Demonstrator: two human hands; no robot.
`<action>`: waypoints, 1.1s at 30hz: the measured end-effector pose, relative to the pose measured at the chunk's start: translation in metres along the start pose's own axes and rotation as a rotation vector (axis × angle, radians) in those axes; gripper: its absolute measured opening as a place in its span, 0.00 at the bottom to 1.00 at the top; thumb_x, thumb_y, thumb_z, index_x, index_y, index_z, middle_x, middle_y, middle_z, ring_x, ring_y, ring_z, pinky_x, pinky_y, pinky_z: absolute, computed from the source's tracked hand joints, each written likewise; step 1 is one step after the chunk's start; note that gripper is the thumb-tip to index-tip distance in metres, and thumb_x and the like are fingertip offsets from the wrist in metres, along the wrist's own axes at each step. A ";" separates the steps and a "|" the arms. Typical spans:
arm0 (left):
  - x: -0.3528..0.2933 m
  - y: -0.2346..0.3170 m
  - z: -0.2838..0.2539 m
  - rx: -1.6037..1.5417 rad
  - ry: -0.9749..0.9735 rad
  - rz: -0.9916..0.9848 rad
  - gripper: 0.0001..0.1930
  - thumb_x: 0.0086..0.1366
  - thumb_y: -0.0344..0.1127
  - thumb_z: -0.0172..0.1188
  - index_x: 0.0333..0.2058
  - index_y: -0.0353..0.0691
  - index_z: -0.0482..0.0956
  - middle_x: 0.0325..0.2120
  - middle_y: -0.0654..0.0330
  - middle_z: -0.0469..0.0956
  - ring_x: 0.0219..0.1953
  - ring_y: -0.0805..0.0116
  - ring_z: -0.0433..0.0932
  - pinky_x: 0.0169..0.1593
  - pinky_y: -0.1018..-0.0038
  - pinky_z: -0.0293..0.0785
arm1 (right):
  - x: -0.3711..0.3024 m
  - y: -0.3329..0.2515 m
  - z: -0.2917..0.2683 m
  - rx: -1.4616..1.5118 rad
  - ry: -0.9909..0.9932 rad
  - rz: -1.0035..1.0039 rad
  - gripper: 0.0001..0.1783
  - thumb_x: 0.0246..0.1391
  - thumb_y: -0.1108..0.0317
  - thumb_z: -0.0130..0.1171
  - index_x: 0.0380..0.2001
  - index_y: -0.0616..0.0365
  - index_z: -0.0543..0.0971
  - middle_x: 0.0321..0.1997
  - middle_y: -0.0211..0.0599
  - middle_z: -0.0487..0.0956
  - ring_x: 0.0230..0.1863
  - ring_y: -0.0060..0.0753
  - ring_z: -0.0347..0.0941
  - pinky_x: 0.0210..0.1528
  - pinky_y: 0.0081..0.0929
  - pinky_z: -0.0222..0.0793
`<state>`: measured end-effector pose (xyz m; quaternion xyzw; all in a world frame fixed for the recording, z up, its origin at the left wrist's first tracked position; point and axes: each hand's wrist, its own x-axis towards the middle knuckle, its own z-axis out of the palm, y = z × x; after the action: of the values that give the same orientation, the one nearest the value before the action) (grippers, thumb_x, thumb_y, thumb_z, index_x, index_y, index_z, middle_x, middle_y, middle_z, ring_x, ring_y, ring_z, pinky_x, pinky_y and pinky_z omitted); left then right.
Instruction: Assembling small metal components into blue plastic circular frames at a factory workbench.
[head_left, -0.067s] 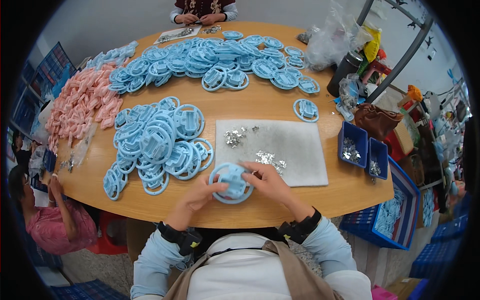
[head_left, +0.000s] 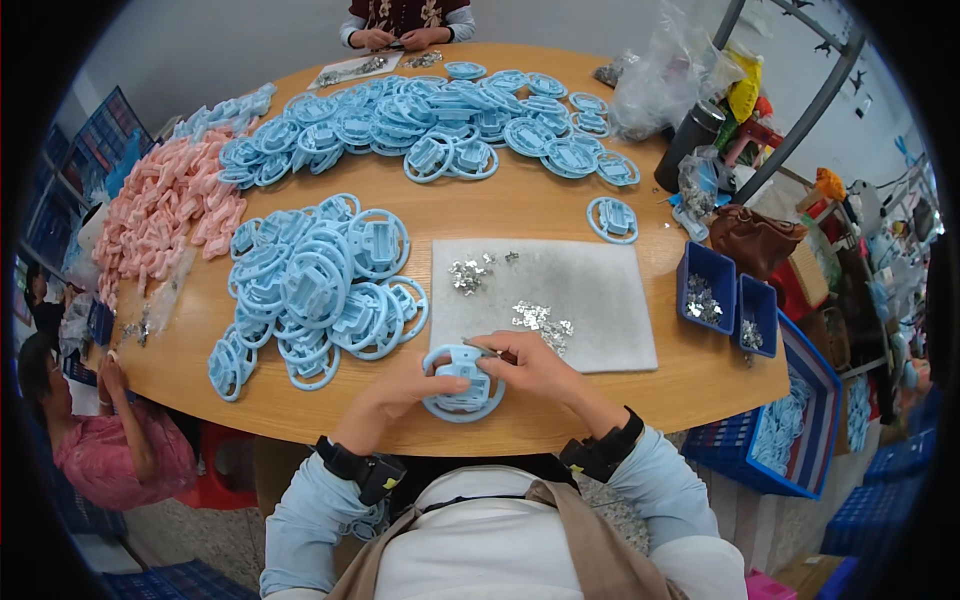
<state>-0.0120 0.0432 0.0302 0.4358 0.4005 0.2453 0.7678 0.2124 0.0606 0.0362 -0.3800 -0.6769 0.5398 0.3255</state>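
Blue plastic ring (head_left: 462, 384) sits at the table (head_left: 520, 205) edge, gripped between both hands: left hand (head_left: 400, 388) curled closed on its left rim, right hand (head_left: 535, 362) closed on its right side, fingers pinching a small metal piece (head_left: 482, 349) over the ring's centre. Grey mat (head_left: 590, 300) with metal clips (head_left: 540, 318) lies just beyond the right hand; blue pile (head_left: 315, 285) beyond the left.

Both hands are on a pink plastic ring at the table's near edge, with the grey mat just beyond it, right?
Not quite: the ring is light blue, not pink, as the head view shows. The pink parts lie in a pile at the far left. The rest holds: the left hand and right hand are both on it at the table's near edge, with the grey mat just beyond.
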 end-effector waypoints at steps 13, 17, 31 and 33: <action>0.025 -0.025 0.015 -0.564 0.302 0.226 0.18 0.60 0.34 0.60 0.47 0.37 0.70 0.37 0.60 0.76 0.36 0.69 0.78 0.37 0.73 0.79 | 0.027 0.032 -0.052 -0.955 0.096 -0.116 0.06 0.49 0.69 0.56 0.29 0.59 0.79 0.34 0.41 0.72 0.31 0.47 0.72 0.34 0.38 0.70; 0.025 -0.021 0.023 -0.572 0.422 0.212 0.17 0.59 0.33 0.61 0.47 0.38 0.71 0.37 0.61 0.76 0.37 0.71 0.78 0.36 0.73 0.78 | 0.030 0.023 -0.043 -0.667 0.215 -0.116 0.06 0.49 0.70 0.57 0.29 0.61 0.78 0.32 0.43 0.73 0.30 0.47 0.72 0.33 0.37 0.68; 0.027 -0.026 0.030 -0.488 0.464 0.266 0.16 0.60 0.31 0.58 0.47 0.41 0.71 0.37 0.63 0.76 0.37 0.73 0.77 0.36 0.75 0.77 | 0.038 -0.008 0.024 -1.013 0.121 -0.139 0.08 0.45 0.70 0.56 0.27 0.64 0.73 0.34 0.46 0.72 0.29 0.47 0.75 0.29 0.36 0.73; 0.026 -0.024 0.028 -0.448 0.473 0.241 0.17 0.59 0.30 0.57 0.47 0.41 0.70 0.37 0.63 0.75 0.36 0.73 0.77 0.34 0.75 0.77 | 0.033 -0.016 0.030 -1.064 0.094 -0.214 0.09 0.43 0.70 0.57 0.28 0.64 0.72 0.35 0.46 0.72 0.28 0.45 0.76 0.27 0.34 0.73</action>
<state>0.0266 0.0361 0.0073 0.2315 0.4492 0.5102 0.6959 0.1678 0.0721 0.0465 -0.4450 -0.8763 0.0691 0.1709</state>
